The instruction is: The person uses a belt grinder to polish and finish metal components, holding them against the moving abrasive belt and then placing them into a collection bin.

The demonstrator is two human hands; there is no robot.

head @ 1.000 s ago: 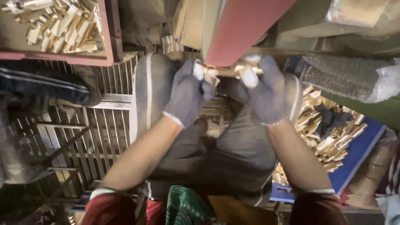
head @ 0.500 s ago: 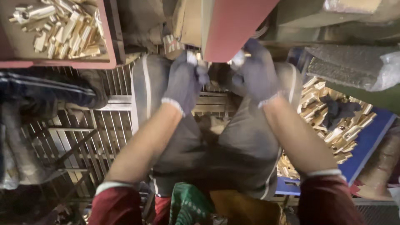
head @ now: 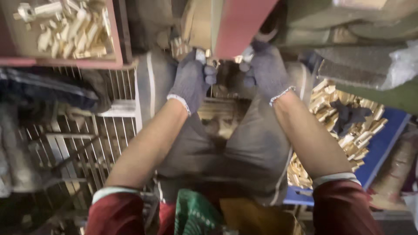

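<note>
Both my hands wear grey knit gloves and reach up under a red sanding belt (head: 241,24). My left hand (head: 192,80) grips one end of a small metal piece (head: 200,55), pressing it toward the belt's lower edge. My right hand (head: 265,72) pinches the other end (head: 248,54) just right of the belt. The middle of the piece is hidden behind the belt. My grey trousers (head: 244,148) fill the space below my hands.
A red-rimmed tray (head: 65,32) of pale brass-coloured parts sits at the upper left. A blue tray (head: 383,148) with several similar parts and a dark cloth lies at the right. A metal grid floor (head: 82,152) spreads at the left. Green machine housing (head: 383,39) is at the upper right.
Both hands have risen and closed in toward the belt. The metal piece, earlier seen across both hands, is now mostly hidden behind the belt.
</note>
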